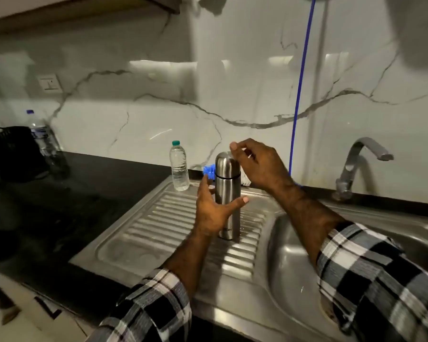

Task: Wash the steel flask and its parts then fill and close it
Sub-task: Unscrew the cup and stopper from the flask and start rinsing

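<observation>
Upright on the ribbed drainboard (158,233) of a steel sink (294,267): one steel flask (227,193), cap on. Left hand (213,213) at the flask's 8 o'clock, fingers spread and relaxed, thumb tip touching the body at mid-height, no closed grip. Right hand (260,166) at the flask's 2 o'clock beside the cap, fingers loosely curled, holding nothing discernible; contact with the cap unclear. Behind the flask at 11 o'clock, one blue bottle brush (209,171), partly hidden. One small clear plastic bottle (179,166) with a green cap at 10 o'clock. One larger blue-capped bottle (41,134) far off on the dark worktop (72,206) at 9 o'clock. One tap (356,164) at 3 o'clock. Two checked sleeves.
</observation>
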Demonstrator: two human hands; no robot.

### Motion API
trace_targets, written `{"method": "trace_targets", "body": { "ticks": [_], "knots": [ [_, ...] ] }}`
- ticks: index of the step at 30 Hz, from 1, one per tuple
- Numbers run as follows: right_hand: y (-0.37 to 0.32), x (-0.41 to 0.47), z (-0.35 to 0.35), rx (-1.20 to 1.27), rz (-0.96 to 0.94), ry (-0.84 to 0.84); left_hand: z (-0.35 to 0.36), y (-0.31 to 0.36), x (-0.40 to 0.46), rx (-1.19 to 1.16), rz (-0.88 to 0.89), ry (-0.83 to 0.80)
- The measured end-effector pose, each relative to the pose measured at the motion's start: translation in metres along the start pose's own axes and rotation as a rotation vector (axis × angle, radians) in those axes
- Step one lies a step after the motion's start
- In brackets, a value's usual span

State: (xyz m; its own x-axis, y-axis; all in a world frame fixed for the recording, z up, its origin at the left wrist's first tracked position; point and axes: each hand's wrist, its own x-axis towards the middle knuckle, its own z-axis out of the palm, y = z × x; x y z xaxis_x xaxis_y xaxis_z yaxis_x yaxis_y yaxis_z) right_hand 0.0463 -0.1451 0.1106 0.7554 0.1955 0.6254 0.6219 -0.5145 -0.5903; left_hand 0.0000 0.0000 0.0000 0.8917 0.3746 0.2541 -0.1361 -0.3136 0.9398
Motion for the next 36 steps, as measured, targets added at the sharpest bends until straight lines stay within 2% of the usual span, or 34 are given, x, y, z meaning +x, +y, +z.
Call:
{"method": "trace_targets", "body": {
  "ticks": [2, 5, 8, 12, 18, 26, 30, 32, 36],
  "knots": [
    [-0.011, 0.012, -0.001, -0.096, -0.005, -0.117, 0.002, 0.004, 0.008, -0.061, -0.012, -0.005],
    [-0.023, 0.024, 0.001, -0.376, -0.097, -0.265, 0.006, 0.001, 0.017, -0.074, -0.021, -0.034],
    [-0.029, 0.031, 0.004, -0.65, -0.152, -0.323, 0.008, 0.003, 0.02, -0.074, -0.052, -0.072],
    [-0.036, 0.037, 0.0, -0.819, -0.104, -0.373, 0.013, 0.013, 0.02, -0.08, -0.044, -0.06],
    [-0.031, 0.033, -0.032, -0.629, -0.027, -0.211, 0.017, 0.033, 0.011, -0.059, 0.062, -0.16],
    [-0.031, 0.011, -0.06, -0.482, -0.011, -0.127, 0.016, 0.051, -0.003, -0.129, 0.036, -0.316],
    [-0.031, 0.006, -0.063, -0.34, -0.063, -0.212, 0.012, 0.048, -0.013, -0.301, 0.053, -0.473],
    [-0.033, 0.01, -0.067, -0.306, -0.128, -0.264, 0.012, 0.05, -0.017, -0.301, 0.078, -0.443],
    [-0.035, 0.024, -0.08, -0.346, -0.176, -0.455, 0.01, 0.056, -0.012, -0.12, 0.086, -0.32]
  ]
}}
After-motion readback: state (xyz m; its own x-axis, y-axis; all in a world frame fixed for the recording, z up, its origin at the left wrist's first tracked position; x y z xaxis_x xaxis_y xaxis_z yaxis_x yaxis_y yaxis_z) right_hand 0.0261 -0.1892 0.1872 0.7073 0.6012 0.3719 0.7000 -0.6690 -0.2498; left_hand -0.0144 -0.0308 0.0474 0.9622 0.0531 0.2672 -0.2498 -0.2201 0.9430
